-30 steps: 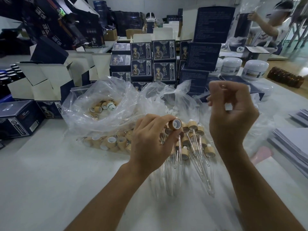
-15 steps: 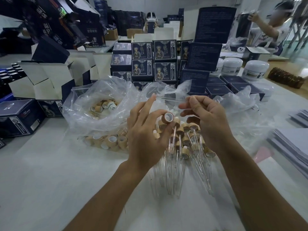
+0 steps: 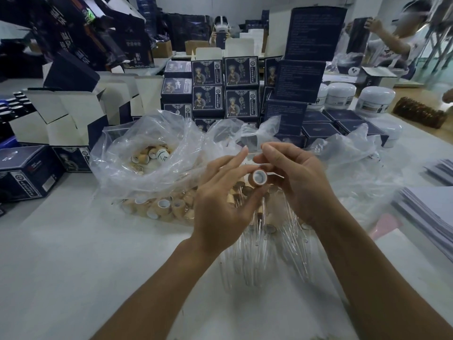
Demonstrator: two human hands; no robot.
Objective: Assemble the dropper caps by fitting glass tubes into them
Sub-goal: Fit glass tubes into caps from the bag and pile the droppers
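My left hand (image 3: 221, 204) pinches a tan dropper cap (image 3: 258, 177) between thumb and fingers, its white-lined opening facing me. My right hand (image 3: 297, 182) is close beside it and pinches a thin clear glass tube (image 3: 253, 151) at its fingertips, just above the cap; the tube is faint against the plastic. Under both hands lies a pile of finished droppers (image 3: 259, 241), glass stems pointing toward me. Loose tan caps (image 3: 161, 207) lie to the left on the table, and more caps (image 3: 149, 155) sit in an open clear plastic bag (image 3: 117, 165).
Stacked dark printed boxes (image 3: 225, 87) stand behind the bags, with open white cartons (image 3: 61, 119) at left. White jars (image 3: 375, 99) and flat dark boxes sit back right. A paper stack (image 3: 431, 209) lies at right. Other people work at the far back and right.
My right hand came down from the right with the glass tube and closed in on my left hand. The left hand raised the cap and turned its opening toward me.
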